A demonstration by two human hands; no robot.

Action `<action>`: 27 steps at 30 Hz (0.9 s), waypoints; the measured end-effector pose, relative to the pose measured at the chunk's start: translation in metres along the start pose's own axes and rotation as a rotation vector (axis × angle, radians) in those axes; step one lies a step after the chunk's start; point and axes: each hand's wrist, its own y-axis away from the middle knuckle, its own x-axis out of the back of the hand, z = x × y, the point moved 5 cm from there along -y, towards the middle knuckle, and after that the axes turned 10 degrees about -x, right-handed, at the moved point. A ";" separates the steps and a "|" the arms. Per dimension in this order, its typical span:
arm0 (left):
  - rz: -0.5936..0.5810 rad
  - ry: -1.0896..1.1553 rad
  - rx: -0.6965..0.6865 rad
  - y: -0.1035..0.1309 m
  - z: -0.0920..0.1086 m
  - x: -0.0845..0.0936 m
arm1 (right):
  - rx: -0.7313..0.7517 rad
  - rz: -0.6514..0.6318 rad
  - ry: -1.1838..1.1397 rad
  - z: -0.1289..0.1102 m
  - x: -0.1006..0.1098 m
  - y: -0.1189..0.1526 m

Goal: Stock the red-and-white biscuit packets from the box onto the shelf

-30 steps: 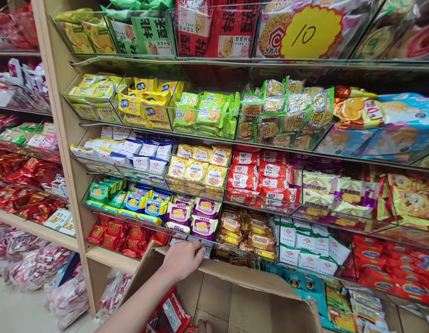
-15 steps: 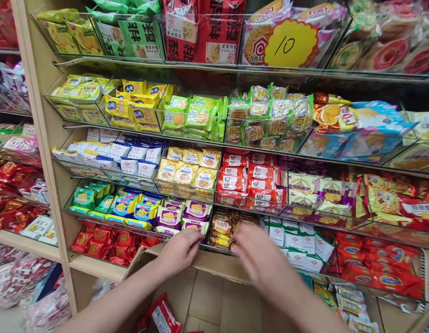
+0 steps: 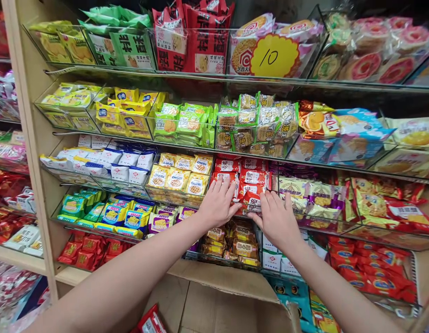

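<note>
Both my hands rest at a clear bin of red snack packets [image 3: 254, 177] with white labels, stacked in rows. My left hand [image 3: 218, 202] lies over the front left packets, its fingers stretched forward. At the bin's right side my right hand [image 3: 278, 220] is open, fingertips on or close to the front right packet. Neither hand visibly grips a packet. Part of the front packets is hidden by the fingers. Just below, brown-wrapped packets [image 3: 244, 241] fill another bin. Yellow-and-white cookie packets [image 3: 176, 178] stand to the left, and cream-and-purple packets [image 3: 320, 194] to the right.
An open cardboard box [image 3: 228, 280] stands below the shelves, with a red packet [image 3: 152, 320] low inside it. Clear bin fronts line each shelf [image 3: 186, 144]. A yellow price tag [image 3: 275, 55] hangs on the top row. A wooden upright [image 3: 30, 138] bounds the left side.
Both my hands have moved up from the brown packets' bin to the red packets one shelf higher. The view has shifted slightly, and the brown packets are now in plainer sight.
</note>
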 end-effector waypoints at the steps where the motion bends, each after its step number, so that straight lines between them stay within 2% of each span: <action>1: -0.005 -0.004 -0.007 0.001 0.000 -0.001 | -0.004 -0.003 -0.006 0.000 -0.001 0.000; 11: -0.014 0.000 0.000 0.002 0.001 0.003 | -0.069 -0.021 -0.034 0.001 -0.011 0.004; 20: 0.027 0.032 -0.019 0.004 0.001 0.006 | -0.078 -0.092 -0.076 -0.001 0.001 -0.002; 23: 0.051 0.035 -0.041 -0.002 0.002 0.011 | -0.037 -0.084 -0.107 -0.001 0.004 -0.012; 27: 0.070 0.049 -0.145 -0.022 0.010 0.017 | 0.037 -0.085 -0.106 0.002 0.004 -0.028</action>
